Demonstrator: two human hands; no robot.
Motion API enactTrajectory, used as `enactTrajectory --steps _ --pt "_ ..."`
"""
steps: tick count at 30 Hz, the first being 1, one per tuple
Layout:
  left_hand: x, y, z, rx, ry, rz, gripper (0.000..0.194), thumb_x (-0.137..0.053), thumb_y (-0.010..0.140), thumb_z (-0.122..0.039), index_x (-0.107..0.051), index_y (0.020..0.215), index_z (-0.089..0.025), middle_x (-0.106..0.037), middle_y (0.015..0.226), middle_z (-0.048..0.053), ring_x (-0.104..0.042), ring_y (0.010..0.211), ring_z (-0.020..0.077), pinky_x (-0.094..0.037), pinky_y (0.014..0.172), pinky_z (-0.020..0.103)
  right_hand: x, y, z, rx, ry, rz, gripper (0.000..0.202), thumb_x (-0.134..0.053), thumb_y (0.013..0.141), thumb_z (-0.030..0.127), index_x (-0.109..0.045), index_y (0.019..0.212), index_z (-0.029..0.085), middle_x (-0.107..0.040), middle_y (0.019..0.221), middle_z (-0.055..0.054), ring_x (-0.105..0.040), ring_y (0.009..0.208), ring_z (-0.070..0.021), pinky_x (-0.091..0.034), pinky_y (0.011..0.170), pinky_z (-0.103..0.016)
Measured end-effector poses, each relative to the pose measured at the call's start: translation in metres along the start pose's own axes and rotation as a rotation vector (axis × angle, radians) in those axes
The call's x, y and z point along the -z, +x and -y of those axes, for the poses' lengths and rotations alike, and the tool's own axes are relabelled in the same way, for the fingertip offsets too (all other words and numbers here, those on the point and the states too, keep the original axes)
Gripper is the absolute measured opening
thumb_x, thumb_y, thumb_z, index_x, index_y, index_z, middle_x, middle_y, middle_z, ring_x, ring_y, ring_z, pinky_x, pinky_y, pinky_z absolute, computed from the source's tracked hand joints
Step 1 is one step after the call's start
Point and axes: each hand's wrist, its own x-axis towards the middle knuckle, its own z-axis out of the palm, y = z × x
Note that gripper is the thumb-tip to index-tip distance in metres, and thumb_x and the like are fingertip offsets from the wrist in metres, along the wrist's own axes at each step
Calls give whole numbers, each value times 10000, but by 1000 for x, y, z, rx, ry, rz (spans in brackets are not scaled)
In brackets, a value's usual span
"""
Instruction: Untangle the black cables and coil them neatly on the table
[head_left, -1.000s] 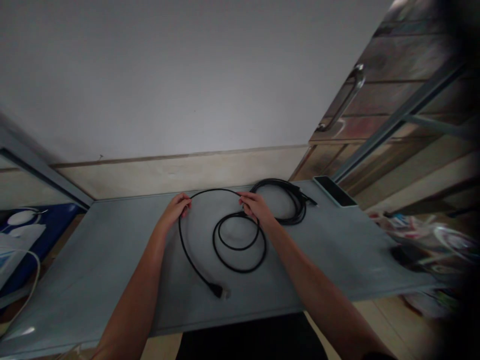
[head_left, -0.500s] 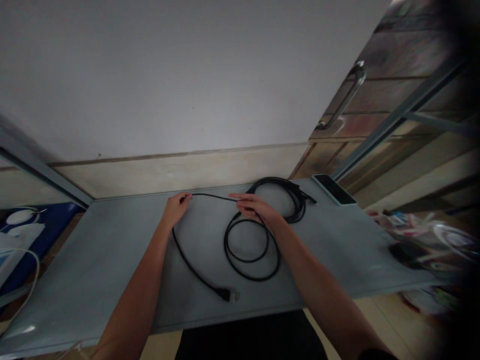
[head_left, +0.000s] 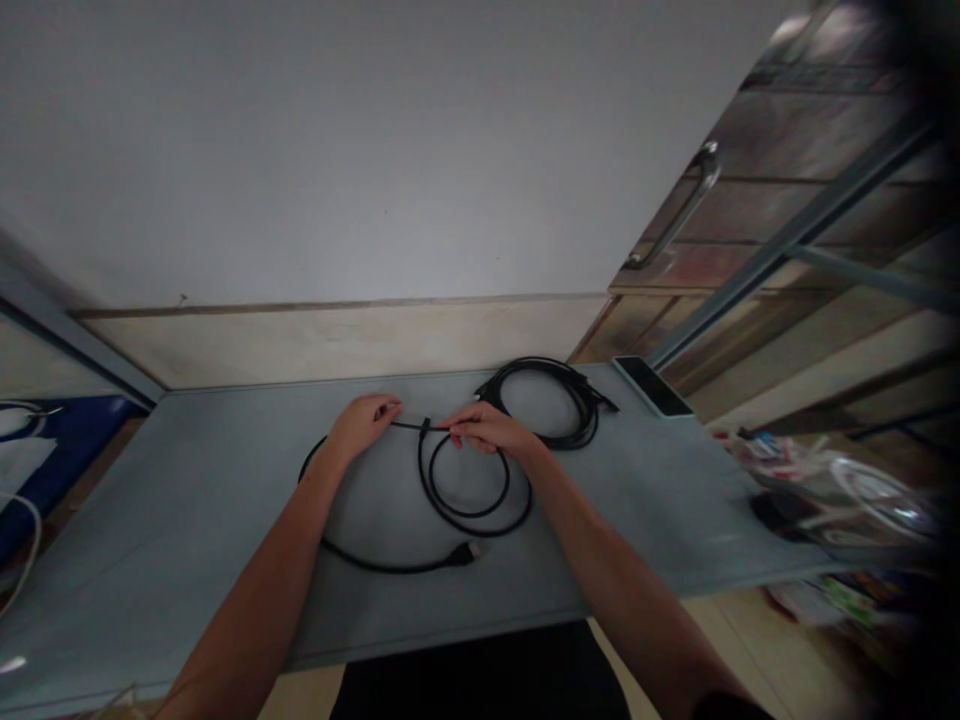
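Note:
A black cable [head_left: 480,533] lies partly looped on the grey table. My left hand [head_left: 364,424] pinches one stretch of it, left of the loops. My right hand [head_left: 487,427] is closed on the same cable at the top of the loops, and a short straight span runs between the two hands. A small dark piece sticks up from the cable just left of my right fingers; I cannot make out what it is. From under my left forearm the free end curves forward to a black plug [head_left: 461,554] with a pale metal tip, lying near the front edge.
Behind my right hand lies a second coiled black cable [head_left: 551,365]. A dark-screened phone-like device [head_left: 652,386] sits at the back right corner. Plastic bags and clutter [head_left: 862,500] crowd the right end. A blue surface [head_left: 45,470] with papers is at the left.
My hands have come closer together, shortening the cable span between them. The loops have shifted slightly left. The plug end has swung, with its cable now curving more flatly.

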Motion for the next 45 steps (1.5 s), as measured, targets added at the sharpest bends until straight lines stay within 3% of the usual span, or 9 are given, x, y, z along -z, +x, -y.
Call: enactTrajectory --steps 5,11,17,21,25,31,34,40,45 --pt "-3 0 -13 -23 -103 123 395 -558 908 -531 -785 898 -209 -747 796 53 -638 706 188 -455 678 288 -4 0 1 27 126 -6 472 -702 806 331 -676 1238 142 -656 735 3 -320 378 -13 -213 345 -178" --pt "20 3 1 79 -128 -140 405 -546 906 -529 -761 788 -207 -729 743 42 -622 679 193 -444 641 290 10 -9 12 218 423 -168 632 -724 748 224 -586 1364 213 -699 998 -61 -408 517 -32 -355 466 -177" --pt "22 0 6 108 103 -164 370 -509 945 -481 -762 906 -213 -726 794 75 -639 729 215 -469 708 315 -6 11 -4 161 -23 -465 375 -582 809 229 -704 1151 136 -706 884 -55 -425 436 -50 -328 406 -207" --pt "4 -1 -2 19 51 -76 382 -582 913 -473 -728 1157 -218 -730 1028 97 -662 849 223 -500 818 332 -15 13 -8 98 -203 -255 359 -567 851 257 -725 1147 130 -704 839 -42 -425 411 -45 -325 398 -201" --pt "-5 1 -7 -93 -15 70 358 -551 934 -497 -776 967 -220 -729 899 69 -652 815 207 -493 790 316 -16 5 -5 -6 -53 42 373 -676 811 300 -738 1136 128 -691 801 -33 -366 405 -28 -246 372 -190" --pt "5 6 3 9 48 -246 350 -505 968 -441 -750 930 -193 -691 874 84 -617 840 216 -478 821 333 -1 -3 9 166 498 -108 529 -761 747 244 -664 1266 206 -685 989 -50 -460 570 -45 -385 482 -174" --pt "7 6 7 27 121 -342 324 -469 985 -372 -730 974 -180 -686 947 107 -615 925 237 -462 891 358 9 -4 11 218 581 -235 517 -741 746 231 -659 1257 221 -675 1138 -76 -507 637 -63 -418 492 -174" --pt "1 3 8 74 195 -310 275 -493 971 -312 -695 1114 -193 -704 1095 118 -616 1078 278 -415 988 429 -3 7 -2 76 131 -418 326 -666 764 229 -707 1080 159 -698 894 -53 -497 518 -76 -289 364 -182" --pt "-12 3 5 -89 31 -102 287 -569 945 -351 -703 1173 -240 -700 1208 86 -605 1156 245 -405 1051 425 -19 9 -5 24 -1 -105 325 -701 775 292 -743 1047 119 -691 813 -40 -450 500 -57 -294 410 -178"
